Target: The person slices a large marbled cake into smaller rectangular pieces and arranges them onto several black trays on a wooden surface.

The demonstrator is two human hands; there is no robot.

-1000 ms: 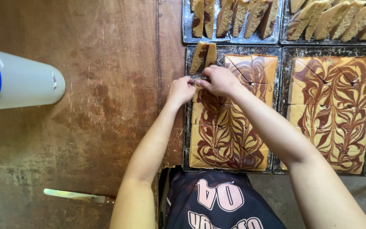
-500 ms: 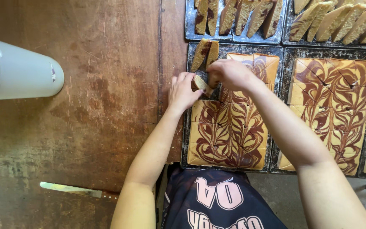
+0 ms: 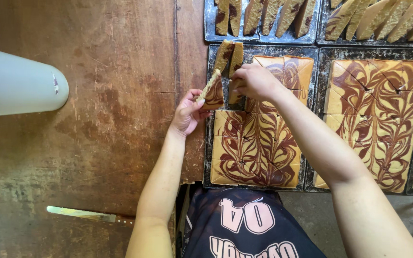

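Observation:
My left hand holds a cut slice of marbled brown-and-tan cake, tilted on edge just over the left rim of a dark baking tray. My right hand is closed on another slice in the tray's upper left part. Two slices stand on edge in the tray's top left corner. The remainder of the swirled cake slab lies flat in the tray, scored into squares.
A second tray with a scored marbled slab sits to the right. Trays of upright slices line the top edge. A white bottle with a blue band lies on the worn wooden table, and a knife rests near the bottom left.
Both hands have lifted slices out of the tray's upper left. My left hand moved left and down with one slice, turning it on edge.

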